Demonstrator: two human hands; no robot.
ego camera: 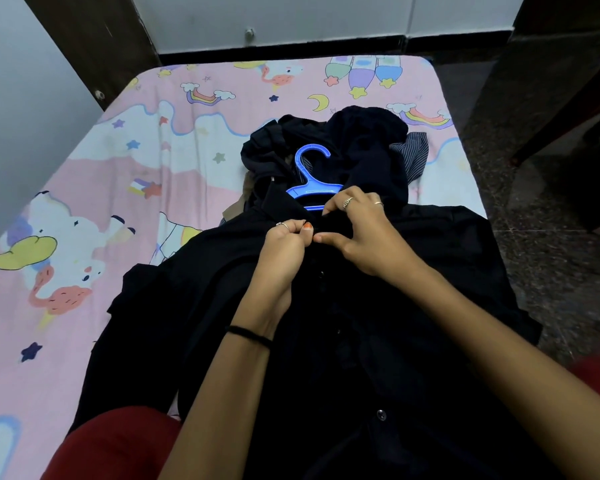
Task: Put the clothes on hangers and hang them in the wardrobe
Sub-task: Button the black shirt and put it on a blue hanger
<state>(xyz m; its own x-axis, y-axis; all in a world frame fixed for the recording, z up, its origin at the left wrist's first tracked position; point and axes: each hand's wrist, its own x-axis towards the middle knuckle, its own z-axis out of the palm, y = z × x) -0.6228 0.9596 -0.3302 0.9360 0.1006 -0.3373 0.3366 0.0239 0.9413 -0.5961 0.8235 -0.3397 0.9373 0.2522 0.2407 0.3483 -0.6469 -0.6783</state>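
You are fastening the top of the black shirt (343, 341) spread on the bed (84, 202): your left hand (284, 247) is pinching its placket and your right hand (364, 233) is gripping the collar over the blue hanger (310, 183). Next, likely lifting it by the hook, clearing the clothes pile (354, 140) beyond; open sheet is lying leftward.

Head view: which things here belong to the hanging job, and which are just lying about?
In the job:
black shirt, pinched at the collar by left hand and right hand
blue hanger inside it
dark clothes pile

Lying about:
cartoon bedsheet
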